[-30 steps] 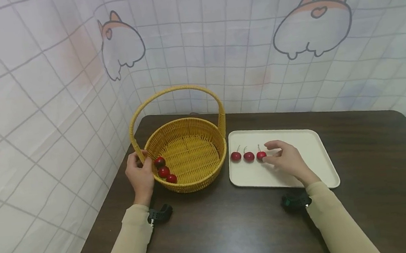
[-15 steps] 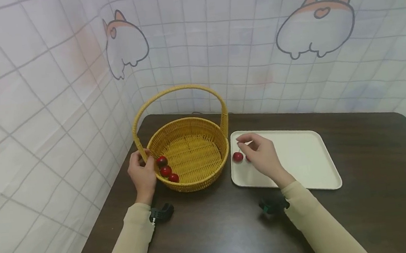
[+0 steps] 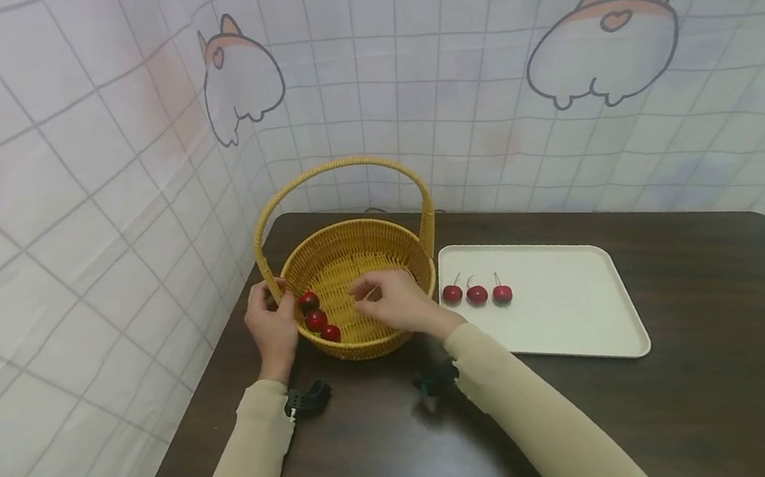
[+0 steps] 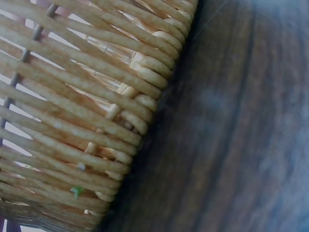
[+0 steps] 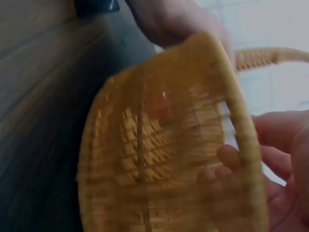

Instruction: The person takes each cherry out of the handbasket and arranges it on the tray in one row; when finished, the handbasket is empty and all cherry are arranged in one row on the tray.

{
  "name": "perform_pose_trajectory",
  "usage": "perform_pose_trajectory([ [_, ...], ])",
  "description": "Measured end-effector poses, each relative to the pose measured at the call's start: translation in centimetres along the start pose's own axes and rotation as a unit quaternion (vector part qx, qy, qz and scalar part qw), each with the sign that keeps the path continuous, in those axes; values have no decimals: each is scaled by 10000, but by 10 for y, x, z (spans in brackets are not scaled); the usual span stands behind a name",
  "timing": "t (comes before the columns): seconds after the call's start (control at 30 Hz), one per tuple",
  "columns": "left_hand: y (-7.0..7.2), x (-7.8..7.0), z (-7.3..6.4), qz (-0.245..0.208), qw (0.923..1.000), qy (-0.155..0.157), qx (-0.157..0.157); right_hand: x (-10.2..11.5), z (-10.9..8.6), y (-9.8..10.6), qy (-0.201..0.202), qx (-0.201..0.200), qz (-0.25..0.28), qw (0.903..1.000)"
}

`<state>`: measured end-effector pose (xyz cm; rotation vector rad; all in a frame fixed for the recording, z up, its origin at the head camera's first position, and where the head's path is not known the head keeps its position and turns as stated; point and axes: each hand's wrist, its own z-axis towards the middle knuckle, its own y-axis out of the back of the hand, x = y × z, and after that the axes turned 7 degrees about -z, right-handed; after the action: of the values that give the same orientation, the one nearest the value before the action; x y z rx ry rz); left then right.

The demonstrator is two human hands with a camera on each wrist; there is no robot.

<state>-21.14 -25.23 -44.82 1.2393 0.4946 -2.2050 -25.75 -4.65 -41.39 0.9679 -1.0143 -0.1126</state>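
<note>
My left hand (image 3: 272, 324) grips the rim of the yellow wicker basket (image 3: 366, 349) at the foot of its tall handle. Inside, three red cherries (image 3: 316, 321) lie in a row against the left wall, close to that hand. My right hand (image 3: 396, 299) reaches over the right part of the basket, fingers loosely curved and nothing seen between them. In the right wrist view its fingers (image 5: 229, 157) show partly through the weave. Only the woven side of the basket (image 4: 72, 96) and the table appear in the left wrist view, the hand being out of sight there.
A white tray (image 3: 571, 304) lies right of the basket. Three cherries (image 3: 477, 294) with stems stand in a row along its left part. The dark wooden table (image 3: 376, 441) meets a wall covered with grid-patterned cloth (image 3: 365, 77) behind and at left.
My right hand has left the third cherry on the tray and moved left across the tray to above the basket. The left hand keeps its hold; the cherries in the basket stay put.
</note>
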Motion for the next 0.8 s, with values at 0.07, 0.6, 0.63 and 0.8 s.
perform_pose_trajectory([
  [0.07, 1, 0, 0, 45, 10000, 14, 3, 6, 9, -9, 22, 338, -64, 9994],
  [0.6, 2, -3, 2, 64, 10000, 40, -62, 16, 40, -40, 422, 1768, -1078, 9774],
  [0.63, 1, -3, 2, 68, 10000, 53, -38, 16, 41, -41, 403, 1781, -1064, 9774],
  [0.8, 0, -7, 2, 58, 10000, 30, 23, 17, 40, -40, 321, 1862, -852, 9783],
])
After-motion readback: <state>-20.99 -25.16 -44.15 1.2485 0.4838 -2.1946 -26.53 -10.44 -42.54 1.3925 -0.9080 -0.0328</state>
